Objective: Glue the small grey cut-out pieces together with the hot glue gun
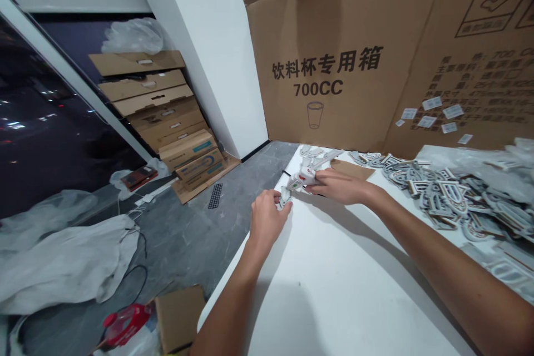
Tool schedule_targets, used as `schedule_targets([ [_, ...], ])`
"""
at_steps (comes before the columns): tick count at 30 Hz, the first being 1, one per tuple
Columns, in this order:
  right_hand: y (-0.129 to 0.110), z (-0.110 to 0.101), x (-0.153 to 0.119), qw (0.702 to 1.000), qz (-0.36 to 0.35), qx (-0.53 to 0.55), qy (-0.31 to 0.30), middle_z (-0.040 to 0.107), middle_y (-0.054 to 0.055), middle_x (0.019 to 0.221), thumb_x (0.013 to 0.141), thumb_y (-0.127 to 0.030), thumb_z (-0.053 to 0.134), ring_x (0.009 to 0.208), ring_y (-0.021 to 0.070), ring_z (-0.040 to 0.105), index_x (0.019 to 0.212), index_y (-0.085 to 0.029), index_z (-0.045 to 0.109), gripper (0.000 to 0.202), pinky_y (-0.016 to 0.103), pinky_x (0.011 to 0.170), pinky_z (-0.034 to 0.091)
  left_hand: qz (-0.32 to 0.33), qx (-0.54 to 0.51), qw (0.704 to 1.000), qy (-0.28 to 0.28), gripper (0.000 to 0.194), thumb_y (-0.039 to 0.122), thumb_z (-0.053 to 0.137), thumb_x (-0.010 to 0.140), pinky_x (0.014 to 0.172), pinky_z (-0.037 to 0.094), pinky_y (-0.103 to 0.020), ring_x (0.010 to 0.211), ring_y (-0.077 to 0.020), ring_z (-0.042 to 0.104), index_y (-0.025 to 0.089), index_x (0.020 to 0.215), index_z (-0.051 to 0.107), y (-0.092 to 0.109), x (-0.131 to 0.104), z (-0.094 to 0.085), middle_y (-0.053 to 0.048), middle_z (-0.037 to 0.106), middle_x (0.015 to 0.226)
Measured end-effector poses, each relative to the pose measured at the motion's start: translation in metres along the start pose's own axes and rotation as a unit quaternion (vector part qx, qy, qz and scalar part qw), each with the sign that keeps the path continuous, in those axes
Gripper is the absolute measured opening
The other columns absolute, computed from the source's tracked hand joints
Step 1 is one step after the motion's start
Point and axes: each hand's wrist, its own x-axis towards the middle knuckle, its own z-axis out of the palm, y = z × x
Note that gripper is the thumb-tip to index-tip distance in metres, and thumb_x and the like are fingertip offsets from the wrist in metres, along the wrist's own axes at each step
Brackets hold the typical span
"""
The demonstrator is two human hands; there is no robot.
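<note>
My right hand is closed round a white gun-shaped tool, which looks like a glue gun with small red and green marks. Its front end points down toward my left hand. Between the fingertips of that hand is a small grey-white cut-out piece, held at the left edge of the white table. The tool's tip is at or very close to the piece; whether they touch I cannot tell. Several similar flat pieces lie just behind the tool.
A heap of grey-white cut-out pieces covers the table's right side. Behind stands a big cardboard carton with small labels stuck on. Flat cardboard boxes are stacked by the white pillar. A red-topped bottle stands lower left.
</note>
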Motion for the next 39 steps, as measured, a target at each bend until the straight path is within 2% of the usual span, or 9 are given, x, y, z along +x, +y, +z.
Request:
schedule_targets([
  [5, -0.0006, 0.0017, 0.0004, 1.000, -0.007, -0.018, -0.010, 0.065, 0.010, 0.096, 0.101, -0.044, 0.046, 0.094, 0.0275, 0.062, 0.079, -0.022, 0.056, 0.033, 0.036, 0.080, 0.045, -0.001, 0.004, 1.000, -0.001, 0.027, 0.033, 0.083, 0.086, 0.079, 0.045, -0.032, 0.085, -0.0205, 0.071, 0.017, 0.107, 0.077, 0.0007, -0.0003, 0.0008, -0.006, 0.078, 0.101],
  [11, -0.0012, 0.0026, 0.0011, 0.999, 0.028, -0.037, -0.017, 0.065, 0.011, 0.103, 0.103, -0.049, 0.043, 0.100, 0.0289, 0.063, 0.081, -0.022, 0.055, 0.037, 0.038, 0.085, 0.047, -0.006, 0.008, 1.000, -0.002, 0.028, 0.033, 0.082, 0.086, 0.081, 0.044, -0.033, 0.087, -0.0210, 0.071, 0.017, 0.108, 0.077, 0.0008, -0.0015, 0.0005, -0.006, 0.078, 0.103],
  [18, -0.0010, 0.0045, 0.0020, 0.999, 0.038, -0.038, -0.004, 0.065, 0.012, 0.099, 0.104, -0.053, 0.040, 0.094, 0.0290, 0.064, 0.078, -0.022, 0.056, 0.042, 0.037, 0.077, 0.047, -0.016, 0.006, 1.000, -0.001, 0.028, 0.034, 0.081, 0.086, 0.083, 0.044, -0.033, 0.090, -0.0218, 0.071, 0.018, 0.109, 0.076, 0.0009, -0.0019, 0.0010, -0.006, 0.078, 0.104],
  [28, -0.0035, 0.0050, 0.0010, 0.999, 0.021, -0.044, 0.008, 0.067, 0.013, 0.104, 0.105, -0.050, 0.042, 0.103, 0.0304, 0.063, 0.084, -0.022, 0.059, 0.039, 0.037, 0.082, 0.046, -0.012, 0.003, 1.000, -0.001, 0.028, 0.035, 0.081, 0.086, 0.083, 0.045, -0.033, 0.089, -0.0224, 0.072, 0.017, 0.107, 0.076, 0.0010, -0.0018, 0.0006, -0.007, 0.079, 0.102],
  [39, -0.0001, 0.0077, 0.0029, 0.998, 0.013, -0.054, 0.000, 0.066, 0.012, 0.103, 0.106, -0.051, 0.038, 0.103, 0.0288, 0.063, 0.087, -0.022, 0.060, 0.041, 0.036, 0.085, 0.045, -0.017, 0.003, 1.000, 0.000, 0.027, 0.036, 0.081, 0.086, 0.087, 0.045, -0.035, 0.089, -0.0226, 0.072, 0.018, 0.106, 0.076, 0.0021, -0.0021, 0.0012, -0.007, 0.079, 0.102],
])
